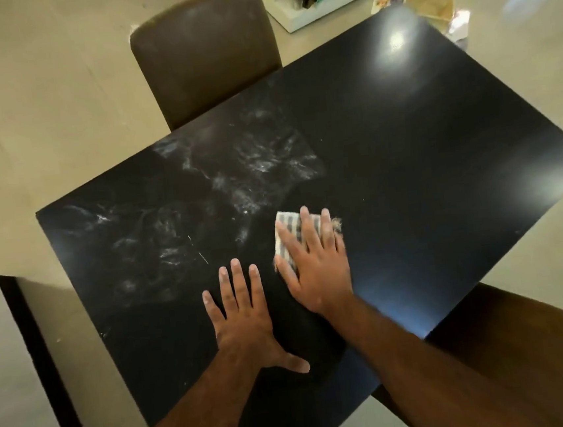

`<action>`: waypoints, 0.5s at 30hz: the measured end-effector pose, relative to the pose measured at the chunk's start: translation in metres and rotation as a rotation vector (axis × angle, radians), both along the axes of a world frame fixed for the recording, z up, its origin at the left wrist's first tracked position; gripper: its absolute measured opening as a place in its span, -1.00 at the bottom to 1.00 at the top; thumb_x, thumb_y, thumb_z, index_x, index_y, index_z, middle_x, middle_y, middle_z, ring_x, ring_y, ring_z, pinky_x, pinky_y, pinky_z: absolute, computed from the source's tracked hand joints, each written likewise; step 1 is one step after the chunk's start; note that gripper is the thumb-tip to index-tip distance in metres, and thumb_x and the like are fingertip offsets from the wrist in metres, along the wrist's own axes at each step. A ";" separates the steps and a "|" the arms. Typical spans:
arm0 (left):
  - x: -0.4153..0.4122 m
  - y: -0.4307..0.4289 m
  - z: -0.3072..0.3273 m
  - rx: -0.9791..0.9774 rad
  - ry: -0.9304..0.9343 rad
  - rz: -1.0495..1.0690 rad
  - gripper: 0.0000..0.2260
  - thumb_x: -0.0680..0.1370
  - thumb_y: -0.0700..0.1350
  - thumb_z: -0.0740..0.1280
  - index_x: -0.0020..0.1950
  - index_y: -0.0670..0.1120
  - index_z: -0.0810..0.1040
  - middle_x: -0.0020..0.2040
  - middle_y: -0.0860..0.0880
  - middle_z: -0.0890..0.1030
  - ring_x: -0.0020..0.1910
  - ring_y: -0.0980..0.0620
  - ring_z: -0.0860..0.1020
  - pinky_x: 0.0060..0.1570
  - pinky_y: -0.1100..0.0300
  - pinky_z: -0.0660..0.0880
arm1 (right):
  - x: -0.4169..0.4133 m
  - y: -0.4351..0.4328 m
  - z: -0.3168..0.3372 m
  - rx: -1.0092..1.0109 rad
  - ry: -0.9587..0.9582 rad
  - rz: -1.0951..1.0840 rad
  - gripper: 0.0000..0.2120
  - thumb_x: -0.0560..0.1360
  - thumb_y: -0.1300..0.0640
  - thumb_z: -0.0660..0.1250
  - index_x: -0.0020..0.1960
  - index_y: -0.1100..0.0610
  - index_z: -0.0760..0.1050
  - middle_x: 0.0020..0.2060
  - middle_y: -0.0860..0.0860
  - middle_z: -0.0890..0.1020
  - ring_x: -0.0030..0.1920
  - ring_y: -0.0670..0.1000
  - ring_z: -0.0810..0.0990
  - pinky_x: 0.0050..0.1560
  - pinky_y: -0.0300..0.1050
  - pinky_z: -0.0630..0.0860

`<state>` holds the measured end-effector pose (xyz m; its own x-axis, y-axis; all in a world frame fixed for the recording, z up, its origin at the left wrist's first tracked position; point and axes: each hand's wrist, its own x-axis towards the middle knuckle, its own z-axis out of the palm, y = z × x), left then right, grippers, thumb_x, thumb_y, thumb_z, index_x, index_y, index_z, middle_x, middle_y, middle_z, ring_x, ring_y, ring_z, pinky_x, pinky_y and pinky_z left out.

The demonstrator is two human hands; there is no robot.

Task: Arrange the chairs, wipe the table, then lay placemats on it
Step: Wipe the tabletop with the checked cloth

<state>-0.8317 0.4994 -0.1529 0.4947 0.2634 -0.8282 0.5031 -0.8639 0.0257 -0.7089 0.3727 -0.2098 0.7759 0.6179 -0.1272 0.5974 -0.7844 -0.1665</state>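
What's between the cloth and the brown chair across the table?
Head view: only the black table, streaked with whitish smears, lies between the cloth and the chair. Nothing stands on that stretch.

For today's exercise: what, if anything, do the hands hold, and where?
Nothing gripped: right hand presses on the middle of the striped cloth; left hand rests on the table.

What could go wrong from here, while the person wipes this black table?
Two risks. The striped cloth under the right hand is small, so the white smears may only be spread or partly missed. The left hand lies flat on the table and may leave prints on its glossy top.
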 end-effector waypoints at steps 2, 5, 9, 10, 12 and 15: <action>0.003 0.000 0.000 -0.004 0.013 0.002 0.75 -0.01 0.69 0.51 0.49 -0.12 -0.75 0.40 -0.25 -0.82 0.47 -0.34 -0.73 0.55 -0.54 -0.38 | -0.017 -0.030 0.003 -0.043 0.035 0.006 -0.33 0.73 -0.35 0.03 0.79 -0.26 -0.04 0.80 0.07 -0.11 0.78 0.30 -0.18 0.68 0.39 0.15; 0.004 0.000 0.000 -0.006 0.025 -0.006 0.75 0.01 0.68 0.52 0.49 -0.13 -0.75 0.39 -0.27 -0.82 0.46 -0.37 -0.73 0.55 -0.57 -0.35 | -0.014 -0.073 0.004 -0.095 0.046 -0.107 -0.32 0.73 -0.38 -0.01 0.79 -0.26 -0.10 0.80 0.07 -0.16 0.77 0.32 -0.18 0.67 0.39 0.15; 0.006 0.000 -0.002 -0.004 0.030 -0.017 0.74 0.03 0.68 0.52 0.48 -0.14 -0.75 0.38 -0.29 -0.82 0.45 -0.40 -0.73 0.53 -0.60 -0.36 | 0.042 -0.077 -0.002 -0.060 -0.042 -0.368 -0.35 0.71 -0.32 0.08 0.77 -0.18 0.15 0.78 0.19 0.07 0.74 0.42 0.00 0.56 0.50 0.31; 0.006 0.000 -0.003 -0.006 0.031 -0.015 0.74 0.03 0.68 0.52 0.48 -0.14 -0.75 0.38 -0.29 -0.82 0.44 -0.40 -0.73 0.53 -0.60 -0.37 | 0.058 -0.068 -0.005 -0.042 -0.061 -0.403 -0.36 0.72 -0.30 0.09 0.76 -0.18 0.18 0.77 0.20 0.11 0.73 0.44 0.04 0.55 0.51 0.32; 0.005 0.000 -0.004 -0.002 0.032 -0.011 0.74 0.04 0.68 0.52 0.48 -0.14 -0.75 0.38 -0.29 -0.82 0.44 -0.39 -0.74 0.52 -0.59 -0.38 | 0.089 -0.040 -0.011 -0.010 -0.101 -0.424 -0.38 0.73 -0.29 0.11 0.75 -0.18 0.22 0.75 0.21 0.17 0.71 0.46 0.09 0.53 0.51 0.32; 0.004 -0.001 -0.005 0.008 0.036 -0.011 0.73 0.04 0.69 0.51 0.49 -0.14 -0.75 0.39 -0.29 -0.82 0.44 -0.38 -0.74 0.53 -0.58 -0.36 | 0.109 0.010 -0.016 0.012 -0.113 -0.374 -0.37 0.72 -0.30 0.11 0.75 -0.18 0.21 0.75 0.21 0.17 0.71 0.47 0.09 0.52 0.50 0.34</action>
<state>-0.8275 0.4987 -0.1576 0.4673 0.2651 -0.8434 0.4940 -0.8695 0.0004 -0.5997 0.3822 -0.2258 0.9565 0.2909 -0.0227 0.2859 -0.9498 -0.1267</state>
